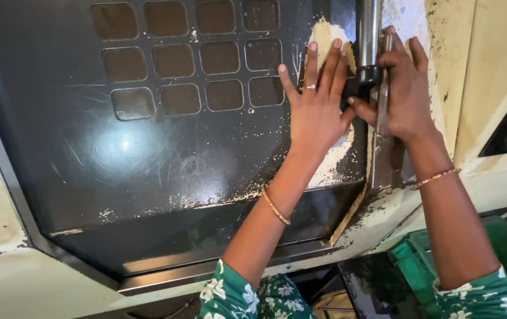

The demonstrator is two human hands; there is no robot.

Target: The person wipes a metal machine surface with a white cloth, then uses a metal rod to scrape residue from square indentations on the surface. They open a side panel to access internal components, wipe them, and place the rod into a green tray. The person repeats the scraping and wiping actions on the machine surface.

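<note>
Floral sleeves (247, 298) at 6 o'clock, left hand (315, 106) spread flat, gripping nothing, on dark machine door (147, 153), right hand (404, 91) wrapped round steel handle bar (369, 29) at 1 o'clock (likely finger pinch beside bracket (367, 77) if door jerks).

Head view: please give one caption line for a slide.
Left hand flat on a worn black metal machine door, right hand gripping its silver vertical bar handle.
</note>
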